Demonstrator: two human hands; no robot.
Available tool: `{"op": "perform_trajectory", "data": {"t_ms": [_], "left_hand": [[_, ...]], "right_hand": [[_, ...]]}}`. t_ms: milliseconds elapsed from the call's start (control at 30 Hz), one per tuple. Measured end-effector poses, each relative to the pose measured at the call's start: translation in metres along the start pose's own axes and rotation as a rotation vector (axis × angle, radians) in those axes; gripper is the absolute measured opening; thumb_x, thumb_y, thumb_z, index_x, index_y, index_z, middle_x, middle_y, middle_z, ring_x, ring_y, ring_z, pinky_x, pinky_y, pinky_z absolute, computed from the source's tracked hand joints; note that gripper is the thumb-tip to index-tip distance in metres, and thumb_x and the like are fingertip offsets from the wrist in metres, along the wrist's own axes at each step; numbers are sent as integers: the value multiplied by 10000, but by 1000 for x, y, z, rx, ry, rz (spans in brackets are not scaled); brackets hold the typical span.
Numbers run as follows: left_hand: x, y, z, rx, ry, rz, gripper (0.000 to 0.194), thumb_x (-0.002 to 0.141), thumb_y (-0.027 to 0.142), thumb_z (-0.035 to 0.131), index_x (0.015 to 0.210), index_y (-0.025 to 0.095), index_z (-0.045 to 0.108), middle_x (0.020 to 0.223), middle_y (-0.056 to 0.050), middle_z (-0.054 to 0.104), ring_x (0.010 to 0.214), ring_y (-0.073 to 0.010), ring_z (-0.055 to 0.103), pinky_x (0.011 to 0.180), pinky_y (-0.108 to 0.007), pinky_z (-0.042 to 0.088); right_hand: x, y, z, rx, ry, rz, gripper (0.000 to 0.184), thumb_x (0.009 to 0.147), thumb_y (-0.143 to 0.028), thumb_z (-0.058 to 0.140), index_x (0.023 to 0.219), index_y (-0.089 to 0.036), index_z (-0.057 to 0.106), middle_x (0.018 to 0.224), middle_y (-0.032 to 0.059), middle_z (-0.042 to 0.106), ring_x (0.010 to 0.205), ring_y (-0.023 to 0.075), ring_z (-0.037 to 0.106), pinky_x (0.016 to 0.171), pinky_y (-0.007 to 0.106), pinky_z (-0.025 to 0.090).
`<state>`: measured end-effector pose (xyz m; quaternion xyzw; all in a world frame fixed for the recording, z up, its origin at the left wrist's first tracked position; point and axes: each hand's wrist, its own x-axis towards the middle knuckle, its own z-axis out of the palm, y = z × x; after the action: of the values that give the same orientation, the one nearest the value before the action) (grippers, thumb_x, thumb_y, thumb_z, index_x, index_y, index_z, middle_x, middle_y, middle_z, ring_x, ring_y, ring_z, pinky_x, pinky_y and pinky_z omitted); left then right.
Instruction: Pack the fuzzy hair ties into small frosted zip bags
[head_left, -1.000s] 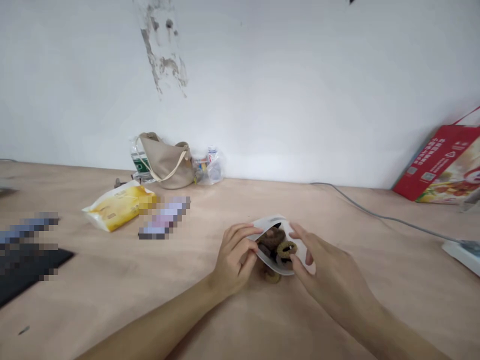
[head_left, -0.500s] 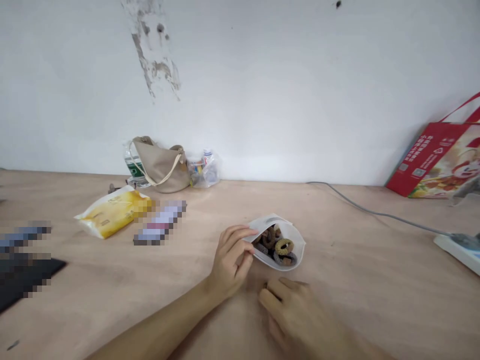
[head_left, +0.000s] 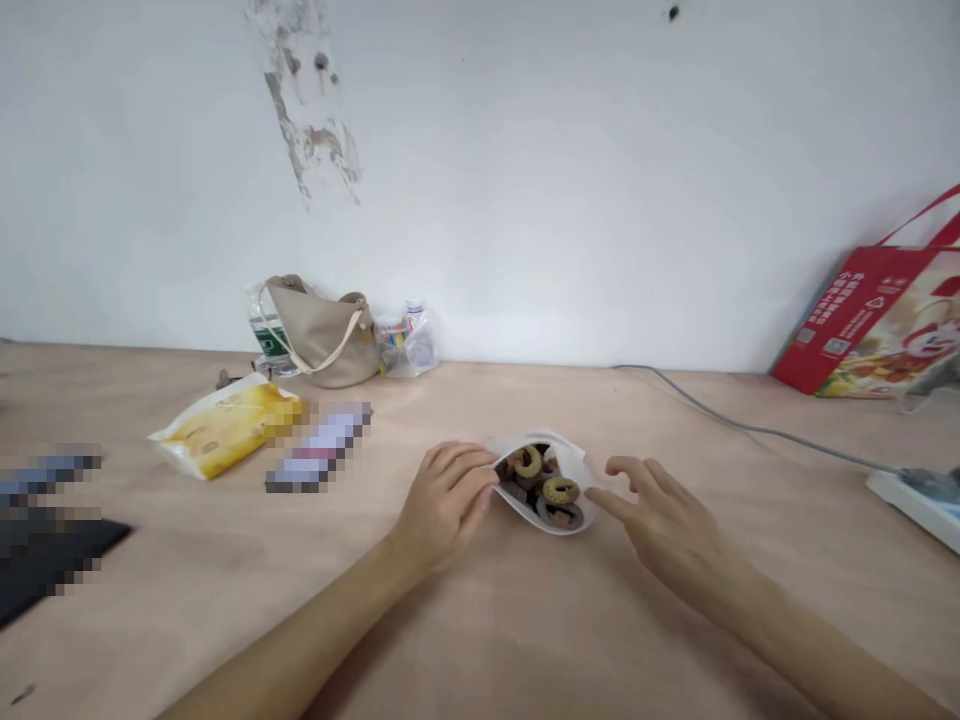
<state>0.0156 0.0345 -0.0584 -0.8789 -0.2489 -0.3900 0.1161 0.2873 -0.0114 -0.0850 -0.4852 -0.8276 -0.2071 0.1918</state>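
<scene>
A white pouch (head_left: 541, 521) rests on the table with its mouth gaping toward me. Inside lie several coiled hair ties: a mustard-coloured one (head_left: 561, 490), another yellowish-brown one (head_left: 529, 461) higher up, and a grey one (head_left: 571, 514) low on the right; darker pieces beneath are hard to make out. My left hand (head_left: 448, 498) pinches the pouch's left edge between thumb and fingers. At the opposite rim is my right hand (head_left: 654, 505), its thumb and fingers apart and nothing in them. The tip nearest the pouch is at or just touching its right edge.
A yellow-and-white tissue pack (head_left: 236, 420) and a pixelated phone-like item (head_left: 322, 447) lie to the left. Along the wall stand a beige bag (head_left: 326, 335) and a clear plastic bag (head_left: 412, 345). On the right are a grey cable (head_left: 720, 415), a power strip (head_left: 919, 508) and a red bag (head_left: 847, 310).
My right hand has gone from closed below the pouch to open at its right rim. A second yellowish-brown hair tie now shows on top inside. The pouch and my left hand have shifted slightly left.
</scene>
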Motion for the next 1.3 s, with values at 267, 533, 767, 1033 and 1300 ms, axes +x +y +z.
{"op": "perform_trajectory", "data": {"t_ms": [267,533,767,1033,1300], "left_hand": [[9,-8,-21,-195,23,-234,129,865,177,474,889,203,599,842,-29,690,793,-163,632,781,-310,474],[25,4,-39,-610,182,-667,101,699,213,663,771,200,593,659,25,627,600,-120,589,544,-216,483],[31,32,-34,-844,162,-859,216,627,172,704,685,195,498,536,61,591,501,-96,572,466,-178,450],[27,56,-43,-621,172,-586,139,729,196,647,671,217,523,625,45,584,583,-120,613,569,-233,520],[12,8,-54,-443,253,-723,181,663,304,725,765,208,610,694,10,648,618,-140,634,513,-212,491]], "right_hand": [[11,-4,-55,414,4,21,204,928,-169,376,899,-223,571,924,54,623,850,177,580,725,298,473],[4,9,-79,507,154,283,104,907,-277,428,881,-241,521,719,5,626,616,158,614,494,239,464],[22,3,-89,233,201,214,162,878,-266,435,945,-239,580,848,45,684,745,212,651,642,335,513],[80,-79,-84,345,82,-179,177,883,-117,446,831,-205,590,837,14,645,741,162,572,862,367,371],[43,-5,-70,10,174,-39,256,929,-171,354,778,-205,558,816,22,644,731,170,593,863,379,358]]}}
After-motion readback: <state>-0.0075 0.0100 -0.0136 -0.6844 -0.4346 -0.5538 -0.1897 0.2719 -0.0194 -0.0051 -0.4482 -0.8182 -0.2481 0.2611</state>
